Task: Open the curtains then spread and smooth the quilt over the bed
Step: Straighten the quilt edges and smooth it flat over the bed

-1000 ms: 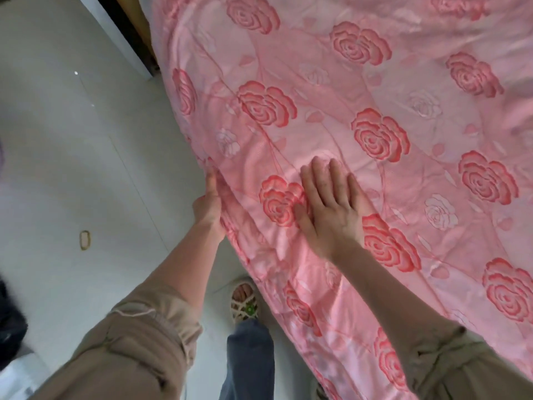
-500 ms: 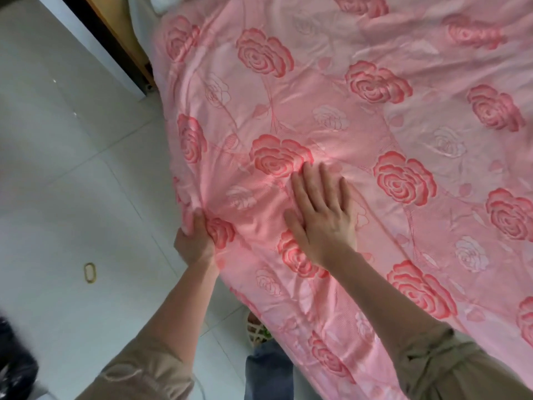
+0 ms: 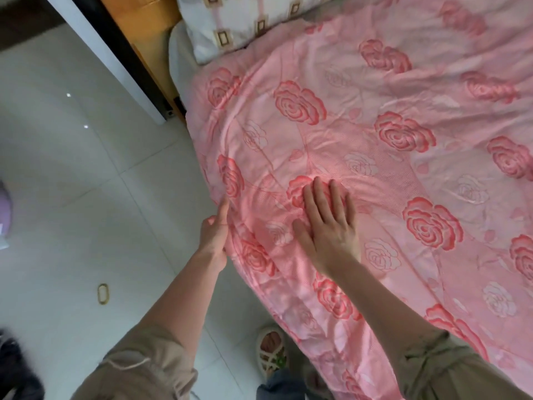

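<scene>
Pink rose-patterned quilt spread over the bed: my right hand lies flat on it, fingers straight, while the grip of my left hand stays closed on its side edge, both now nearer the white square-patterned pillow than before.

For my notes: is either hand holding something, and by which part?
The left hand holds the quilt by its side edge; the right hand only presses flat.

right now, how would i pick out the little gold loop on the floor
Start at the pale tiled floor left of the bed's pink rose quilt. On the near tiles, just left of the person's left forearm, lies a small oval loop. It is the only gold-coloured thing on the floor.
</scene>
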